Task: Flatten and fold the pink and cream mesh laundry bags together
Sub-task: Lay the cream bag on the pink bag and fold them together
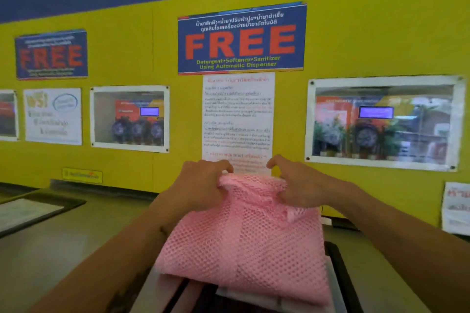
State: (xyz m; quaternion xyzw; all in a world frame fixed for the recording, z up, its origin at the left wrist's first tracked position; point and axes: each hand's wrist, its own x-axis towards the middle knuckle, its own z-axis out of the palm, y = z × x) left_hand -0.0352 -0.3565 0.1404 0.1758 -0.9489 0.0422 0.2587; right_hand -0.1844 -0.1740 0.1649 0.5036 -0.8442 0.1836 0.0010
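The pink mesh laundry bag (244, 244) hangs in front of me, held up by its bunched top edge. My left hand (201, 185) grips the top left of that edge. My right hand (297, 183) pinches the top right, index finger stretched out. The bag's lower end drapes onto a machine top below. A pale strip (244, 298) shows under the bag's bottom edge; I cannot tell whether it is the cream bag.
A grey machine top (50, 256) spreads left, with a dark-framed lid (33, 211) at the far left. A yellow wall (356, 40) with a blue FREE sign (241, 38), a paper notice and glass windows stands straight ahead. Another dark lid edge (340, 274) lies right of the bag.
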